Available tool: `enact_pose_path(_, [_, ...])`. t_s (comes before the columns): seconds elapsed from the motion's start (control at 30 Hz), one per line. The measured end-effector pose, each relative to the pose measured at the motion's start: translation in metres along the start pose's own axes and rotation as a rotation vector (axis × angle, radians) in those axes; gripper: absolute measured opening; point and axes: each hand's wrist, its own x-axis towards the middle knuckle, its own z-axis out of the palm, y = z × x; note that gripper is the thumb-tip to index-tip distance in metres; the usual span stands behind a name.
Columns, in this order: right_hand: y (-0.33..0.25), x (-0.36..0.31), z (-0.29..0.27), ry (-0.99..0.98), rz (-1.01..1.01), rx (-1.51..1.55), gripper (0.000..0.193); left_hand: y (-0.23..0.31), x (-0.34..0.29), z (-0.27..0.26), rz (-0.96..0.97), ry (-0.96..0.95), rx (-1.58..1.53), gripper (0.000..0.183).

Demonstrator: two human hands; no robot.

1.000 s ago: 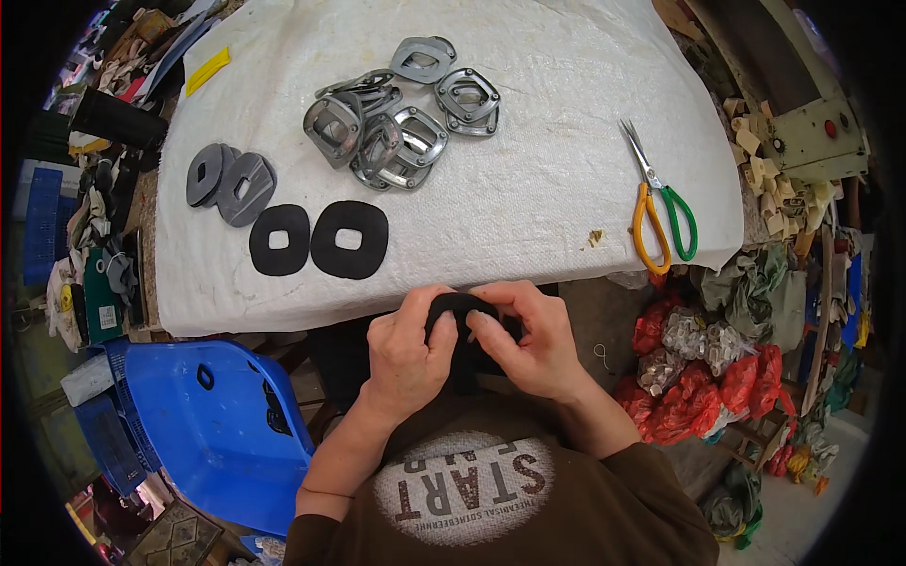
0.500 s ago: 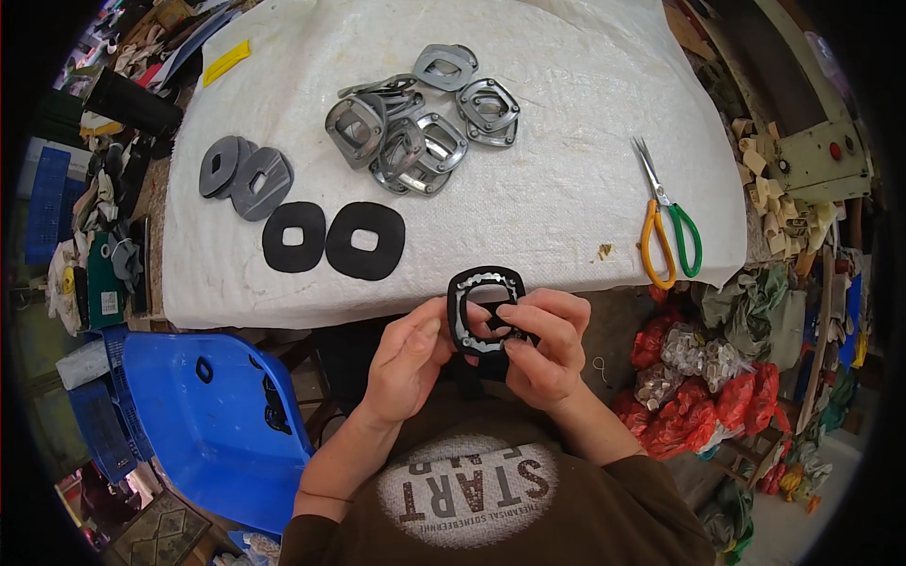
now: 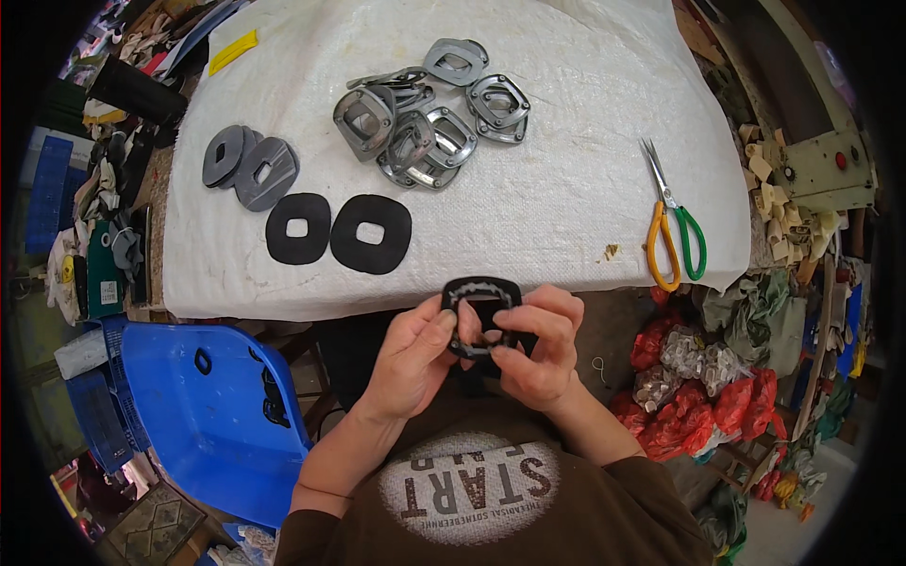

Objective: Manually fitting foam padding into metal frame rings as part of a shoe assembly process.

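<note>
Near the table's front edge, both hands hold a black-covered, rounded-square frame (image 3: 492, 284) with an open middle and a toothed silvery inner edge. My left hand (image 3: 408, 366) grips its left side, the thumb pressed on the rim. The fingers and thumb of my right hand (image 3: 540, 351) pinch its right side and lower right corner. On the white cloth ahead lie two black pads (image 3: 298, 247) with square holes. Beside them are several grey pads (image 3: 266, 179). Farther back sits a loose heap of silvery metal frames (image 3: 453, 132) with small rivets at their corners.
Scissors (image 3: 672, 222) with one orange and one green handle lie on the right of the white cloth (image 3: 538, 217). A blue tub (image 3: 198, 415) with a few black rings stands below left. Red plastic bags (image 3: 679, 401) are at the right. A yellow strip (image 3: 233, 52) lies far left.
The frame has tilted, so its black outer rim shows more and its silvery inner edge less. My fingers have shifted slightly along it. The whole view has moved a little.
</note>
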Motion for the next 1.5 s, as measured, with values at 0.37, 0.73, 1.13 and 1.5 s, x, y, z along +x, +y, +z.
enact_pose_path(0.37, [-0.003,0.014,0.008,-0.09,0.184,0.241,0.027,0.005,-0.005,0.007,-0.009,0.255,0.101,0.026])
enact_pose_path(0.73, [-0.002,0.003,0.014,-0.063,0.116,0.222,0.026,0.003,-0.005,0.003,-0.051,0.238,0.079,0.028])
enact_pose_path(1.13, [0.01,-0.001,0.014,-0.072,0.159,0.326,0.028,0.005,-0.002,0.014,-0.125,0.252,-0.113,0.034])
enact_pose_path(1.5, [0.0,0.003,0.016,-0.06,0.257,0.316,0.03,0.016,-0.02,-0.006,0.016,0.367,0.161,0.024])
